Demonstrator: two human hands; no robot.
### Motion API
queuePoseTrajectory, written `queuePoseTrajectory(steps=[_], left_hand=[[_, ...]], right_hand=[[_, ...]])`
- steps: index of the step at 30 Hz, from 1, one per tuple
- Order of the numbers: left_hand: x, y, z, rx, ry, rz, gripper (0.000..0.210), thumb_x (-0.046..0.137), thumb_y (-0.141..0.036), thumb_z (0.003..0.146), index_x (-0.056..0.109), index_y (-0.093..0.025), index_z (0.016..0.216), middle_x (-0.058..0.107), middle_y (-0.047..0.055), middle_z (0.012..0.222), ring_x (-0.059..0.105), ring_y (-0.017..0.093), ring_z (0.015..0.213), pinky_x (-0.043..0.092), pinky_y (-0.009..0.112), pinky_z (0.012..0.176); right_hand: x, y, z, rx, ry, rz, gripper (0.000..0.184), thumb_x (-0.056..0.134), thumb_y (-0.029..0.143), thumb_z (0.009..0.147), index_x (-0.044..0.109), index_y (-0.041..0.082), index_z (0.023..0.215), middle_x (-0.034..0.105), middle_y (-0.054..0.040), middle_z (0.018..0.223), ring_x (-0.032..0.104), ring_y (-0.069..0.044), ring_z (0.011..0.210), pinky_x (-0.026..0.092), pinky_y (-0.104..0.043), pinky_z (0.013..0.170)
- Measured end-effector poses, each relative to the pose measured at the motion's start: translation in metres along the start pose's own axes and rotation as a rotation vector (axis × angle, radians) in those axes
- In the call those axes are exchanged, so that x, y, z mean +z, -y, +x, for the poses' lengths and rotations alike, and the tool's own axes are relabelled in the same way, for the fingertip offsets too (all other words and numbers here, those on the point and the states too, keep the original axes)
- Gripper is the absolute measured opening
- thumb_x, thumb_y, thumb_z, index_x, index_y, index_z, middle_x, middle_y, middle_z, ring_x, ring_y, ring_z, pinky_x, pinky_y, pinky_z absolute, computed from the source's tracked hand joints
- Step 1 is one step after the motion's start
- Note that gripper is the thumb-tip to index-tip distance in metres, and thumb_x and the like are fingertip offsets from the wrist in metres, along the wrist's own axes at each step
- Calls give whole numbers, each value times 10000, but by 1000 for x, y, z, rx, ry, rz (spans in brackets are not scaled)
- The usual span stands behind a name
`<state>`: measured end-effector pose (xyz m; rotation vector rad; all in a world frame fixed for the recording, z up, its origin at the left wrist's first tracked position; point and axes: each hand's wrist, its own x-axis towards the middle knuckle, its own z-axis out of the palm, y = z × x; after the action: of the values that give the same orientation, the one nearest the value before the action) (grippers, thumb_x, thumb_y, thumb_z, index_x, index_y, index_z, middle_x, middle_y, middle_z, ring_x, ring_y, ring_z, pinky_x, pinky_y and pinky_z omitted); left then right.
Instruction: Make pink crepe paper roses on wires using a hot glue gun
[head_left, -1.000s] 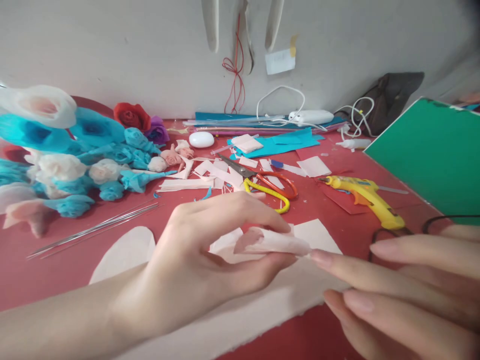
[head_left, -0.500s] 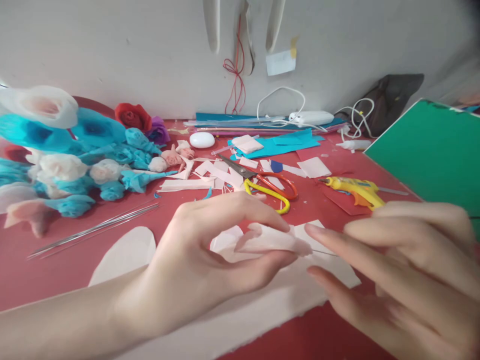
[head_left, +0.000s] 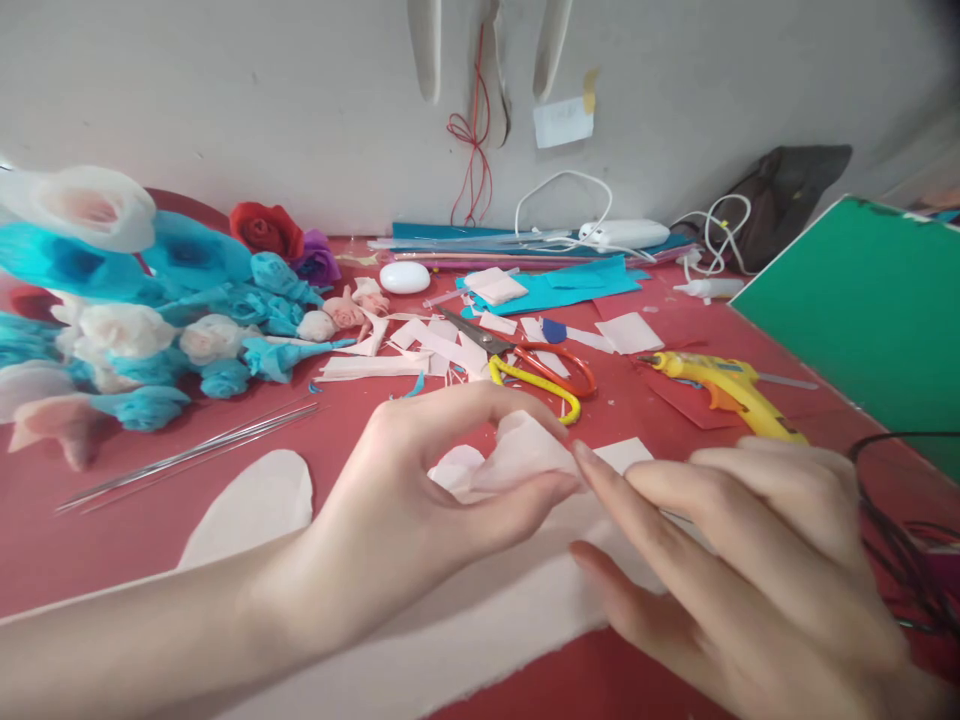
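My left hand (head_left: 442, 490) is closed in a pinch around a pale pink paper flower (head_left: 529, 450), with its loose petal edges standing up between thumb and forefinger. My right hand (head_left: 720, 560) lies against the flower's base; its forefinger tip meets it, while the thumb is held apart below. Part of a thin dark wire (head_left: 679, 517) shows behind the right fingers. Under both hands spreads a large pale pink paper sheet (head_left: 465, 620). A rounded pale paper piece (head_left: 259, 500) lies left of my left hand.
Scissors (head_left: 532, 375) with red and yellow handles lie ahead among paper scraps (head_left: 442, 345). A yellow glue gun (head_left: 709, 380) rests at right, before a green board (head_left: 862, 320). Paper flowers (head_left: 135, 330) crowd the left side, near thin metal wires (head_left: 195, 455). Dark cables (head_left: 892, 540) hang at far right.
My right hand has moved left, bringing its forefinger up to the flower's base. The flower has turned in my left fingers, so a petal now stands higher. Dark cables have come into view at right.
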<state>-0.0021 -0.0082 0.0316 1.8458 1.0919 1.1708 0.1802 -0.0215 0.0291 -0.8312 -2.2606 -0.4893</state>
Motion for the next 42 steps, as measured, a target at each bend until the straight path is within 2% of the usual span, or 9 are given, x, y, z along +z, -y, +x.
queuePoseTrajectory(steps=[5,8,12,17,23,30,36,40,42], left_hand=[[0,2,3,-42,21,-22,127,646,-183,721,618,-210,842,680,-65,836,634,98,819,503,153,746],[-1,1,2,-21,11,-28,135,650,-160,716,614,-211,836,678,-74,826,630,73,803,490,122,759],[-1,3,-2,-7,11,-25,204,673,-187,710,600,-233,895,669,-74,862,618,63,837,479,95,766],[-1,3,-5,5,18,-26,230,672,-184,713,588,-232,922,660,-60,867,614,72,823,491,108,748],[0,1,-4,3,0,-47,256,696,-192,691,579,-213,917,649,-55,859,612,58,787,493,90,733],[0,1,-3,-7,17,-78,228,681,-178,696,575,-199,898,648,-50,842,613,58,789,498,84,739],[0,4,-2,-3,36,-38,269,686,-187,698,564,-205,938,642,-40,872,620,83,802,509,137,753],[0,4,-4,11,26,-32,275,684,-177,696,561,-208,940,639,-40,869,617,85,808,503,143,757],[0,3,-5,6,25,-39,277,682,-182,699,561,-211,946,644,-33,883,619,94,818,506,156,761]], right_hand=[[1,-4,2,115,60,198,201,497,173,826,597,101,986,543,-55,727,467,-149,698,366,-306,628],[1,-3,2,214,14,253,229,464,153,826,560,131,1033,544,-63,815,495,-153,756,392,-302,638],[2,2,-1,248,-87,287,249,470,208,839,508,158,1080,565,-48,963,509,-163,872,411,-321,775],[1,10,-9,290,-37,268,275,437,317,876,475,211,1127,555,-37,1014,506,-186,960,437,-344,770],[0,13,-6,254,-10,256,233,438,221,868,490,172,1090,561,-42,1029,526,-166,962,433,-357,811],[-1,8,-2,94,32,150,219,450,248,858,540,146,1030,562,-71,953,516,-168,882,378,-367,867],[-1,15,-8,349,-32,337,234,455,245,861,537,207,1077,577,-19,1048,515,-179,1022,464,-320,850],[-1,16,-8,601,-88,544,224,469,351,876,568,240,1043,604,5,1021,577,-150,944,532,-222,795],[-1,11,-6,615,-35,633,222,484,317,877,551,228,1069,616,1,996,601,-122,900,535,-151,770]])
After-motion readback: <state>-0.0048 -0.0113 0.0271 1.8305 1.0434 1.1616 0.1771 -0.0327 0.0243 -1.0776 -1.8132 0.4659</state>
